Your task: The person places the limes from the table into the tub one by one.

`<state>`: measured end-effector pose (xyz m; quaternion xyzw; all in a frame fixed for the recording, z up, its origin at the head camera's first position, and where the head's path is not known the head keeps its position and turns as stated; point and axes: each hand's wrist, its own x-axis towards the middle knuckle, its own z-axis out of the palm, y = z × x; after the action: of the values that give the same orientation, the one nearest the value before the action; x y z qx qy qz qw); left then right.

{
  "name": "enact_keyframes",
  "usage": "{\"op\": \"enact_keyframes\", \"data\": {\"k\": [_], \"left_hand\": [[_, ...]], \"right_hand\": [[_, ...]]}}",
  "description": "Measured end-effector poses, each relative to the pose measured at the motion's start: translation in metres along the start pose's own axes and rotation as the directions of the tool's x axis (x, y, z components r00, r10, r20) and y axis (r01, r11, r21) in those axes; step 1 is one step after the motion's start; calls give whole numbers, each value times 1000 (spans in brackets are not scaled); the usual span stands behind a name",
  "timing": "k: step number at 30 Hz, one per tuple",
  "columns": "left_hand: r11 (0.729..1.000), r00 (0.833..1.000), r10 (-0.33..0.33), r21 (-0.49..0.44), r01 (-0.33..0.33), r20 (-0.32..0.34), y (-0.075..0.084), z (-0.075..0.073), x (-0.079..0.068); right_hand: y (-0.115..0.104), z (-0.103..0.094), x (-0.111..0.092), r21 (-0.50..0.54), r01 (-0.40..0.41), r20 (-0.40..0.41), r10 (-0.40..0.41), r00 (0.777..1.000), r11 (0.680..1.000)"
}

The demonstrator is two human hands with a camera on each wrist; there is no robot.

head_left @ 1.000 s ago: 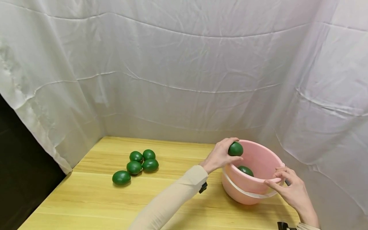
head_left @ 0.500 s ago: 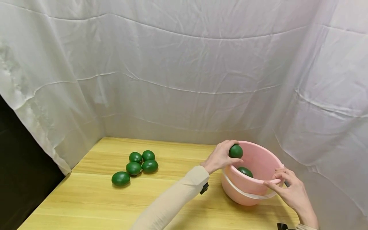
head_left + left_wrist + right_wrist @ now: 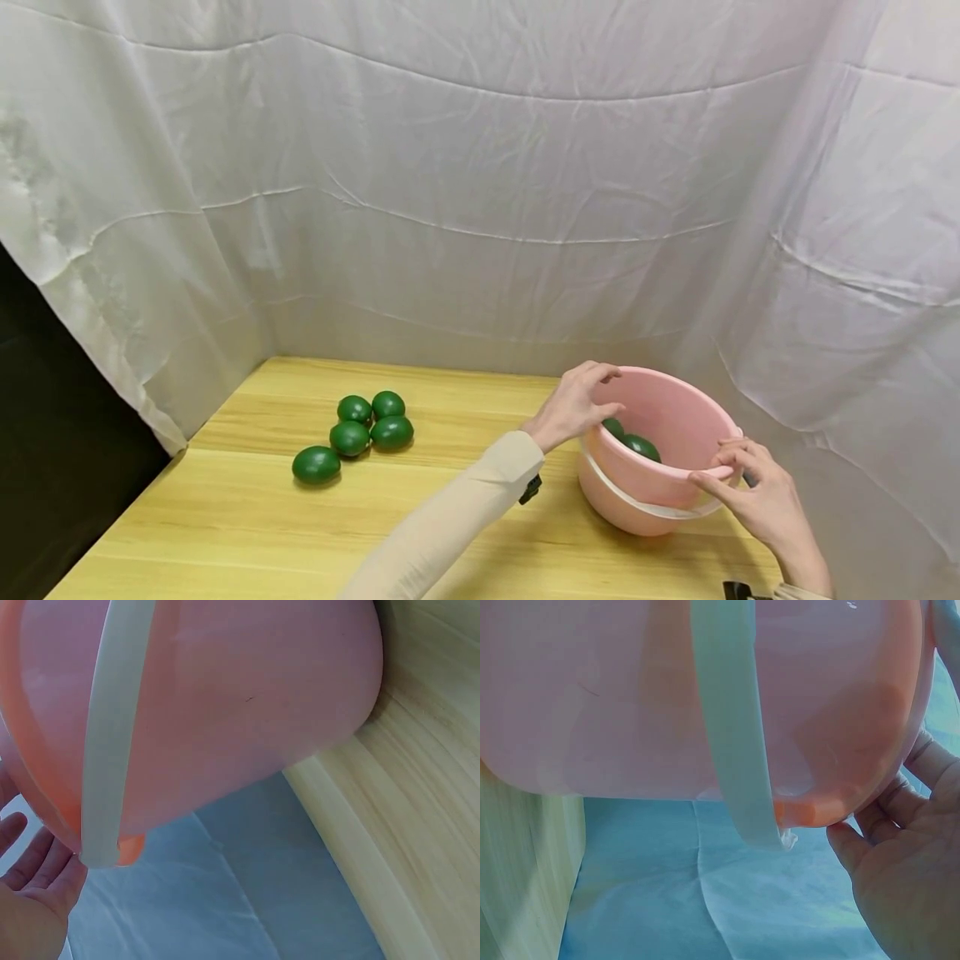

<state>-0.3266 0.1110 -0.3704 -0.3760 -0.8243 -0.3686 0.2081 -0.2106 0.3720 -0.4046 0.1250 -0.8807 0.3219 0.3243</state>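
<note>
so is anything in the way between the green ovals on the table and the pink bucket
Yes: the left hand, at the side of the pink bucket facing the green ovals, with its sleeve, and the bucket's own raised wall. No other object shows between them in the head view.

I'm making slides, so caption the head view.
Hands at pink plastic bucket, two green oval objects inside, five more on wooden table.

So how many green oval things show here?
7. Five on the table: back-left oval, back-right oval, front-left oval, front-right oval, nearest oval. Two in the pink bucket: left oval, right oval; its wall may hide more.
</note>
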Motion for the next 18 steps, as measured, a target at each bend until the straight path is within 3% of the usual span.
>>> {"op": "enact_keyframes", "data": {"k": [9,18], "left_hand": [[999,999,25,22,-25,-25,-4,-4,-3],[1000,991,23,-10,-24,-132,-17,-11,-15]], "right_hand": [[0,0,0,10,-6,0,6,1000,1000],[-2,0,0,12,-12,8,12,1000,1000]]}}
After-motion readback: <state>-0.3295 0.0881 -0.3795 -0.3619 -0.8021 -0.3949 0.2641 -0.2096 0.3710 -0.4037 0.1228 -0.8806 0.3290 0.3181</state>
